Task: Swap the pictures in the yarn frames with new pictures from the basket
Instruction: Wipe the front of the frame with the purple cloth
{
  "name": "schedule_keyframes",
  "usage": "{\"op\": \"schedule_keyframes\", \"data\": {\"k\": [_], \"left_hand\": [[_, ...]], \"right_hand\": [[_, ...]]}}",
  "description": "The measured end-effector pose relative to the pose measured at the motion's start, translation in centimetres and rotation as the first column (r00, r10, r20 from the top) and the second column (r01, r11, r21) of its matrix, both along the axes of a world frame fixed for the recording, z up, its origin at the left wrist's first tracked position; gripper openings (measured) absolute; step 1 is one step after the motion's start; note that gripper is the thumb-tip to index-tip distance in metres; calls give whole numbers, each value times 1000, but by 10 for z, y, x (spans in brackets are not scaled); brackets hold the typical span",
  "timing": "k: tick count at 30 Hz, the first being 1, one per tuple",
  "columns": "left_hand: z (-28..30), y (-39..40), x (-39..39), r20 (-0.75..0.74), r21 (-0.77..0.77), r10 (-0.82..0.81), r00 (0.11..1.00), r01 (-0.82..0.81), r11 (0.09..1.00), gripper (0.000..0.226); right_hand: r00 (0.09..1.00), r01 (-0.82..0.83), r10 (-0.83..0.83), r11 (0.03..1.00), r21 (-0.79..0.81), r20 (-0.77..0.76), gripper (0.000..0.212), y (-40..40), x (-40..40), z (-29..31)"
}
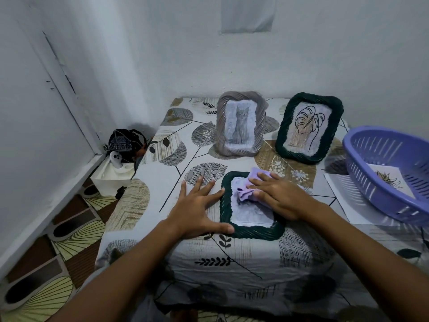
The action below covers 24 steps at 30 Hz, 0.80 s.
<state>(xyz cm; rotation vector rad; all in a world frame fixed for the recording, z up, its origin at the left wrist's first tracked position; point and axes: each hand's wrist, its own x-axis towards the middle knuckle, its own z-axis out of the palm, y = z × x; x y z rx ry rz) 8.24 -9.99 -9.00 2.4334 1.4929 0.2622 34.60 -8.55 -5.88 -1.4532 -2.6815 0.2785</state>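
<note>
The tabletop (162,145) wears a cloth printed with grey and tan leaves, and it stands pushed into a corner. Behind it rises a pale wall (325,54) with a paler rectangular patch (247,15) high up. To its left runs a second wall, cracked along a dark slanting line (60,63). Below that, left of the tabletop, the floor covering (69,240) shows brown and cream fan shapes. A white box (111,177) sits in the corner beside the tabletop, with a dark bundle (126,145) on top. The light is dim and bluish.
</note>
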Motion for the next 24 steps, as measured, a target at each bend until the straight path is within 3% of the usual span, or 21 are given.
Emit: {"op": "schedule_keyframes", "data": {"k": [3,7,18,24], "left_hand": [[0,0,0,-6,3,-1,1000,1,1000,115],[1,0,1,-13,9,-4,1000,4,1000,114],[1,-2,0,-38,10,-4,999,4,1000,112],[2,-1,1,-37,-2,-9,999,9,1000,114]], "right_hand": [[999,35,-35,999,12,30,79,6,-22,1],[997,69,-69,998,3,18,52,12,-42,-5],[950,296,-303,951,92,77,48,-3,-22,4],[962,254,-259,965,63,91,50,9,-43,-4]]}}
